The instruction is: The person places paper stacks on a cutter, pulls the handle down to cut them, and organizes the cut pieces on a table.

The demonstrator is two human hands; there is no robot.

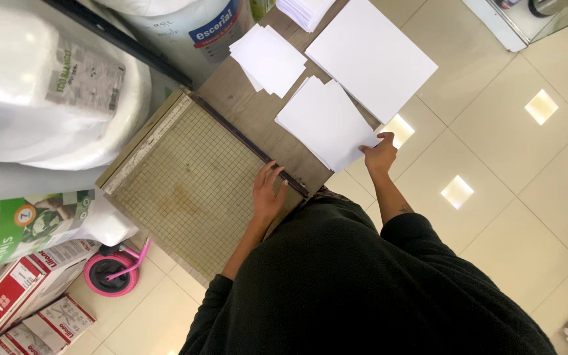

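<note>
Hands at the paper cutter [192, 174]
Left hand [267, 194] lies open and flat by the cutter's blade arm [251, 141]; right hand [380, 154] pinches the paper stack [327, 121] corner.

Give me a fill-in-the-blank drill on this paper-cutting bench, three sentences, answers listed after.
1. The left hand rests on the gridded paper cutter, beside its ____ blade arm.
2. The right hand touches the corner of a stack of ____ paper.
3. On the floor at lower left stands a small ____ wheel.

Missing words: dark; white; pink
</note>
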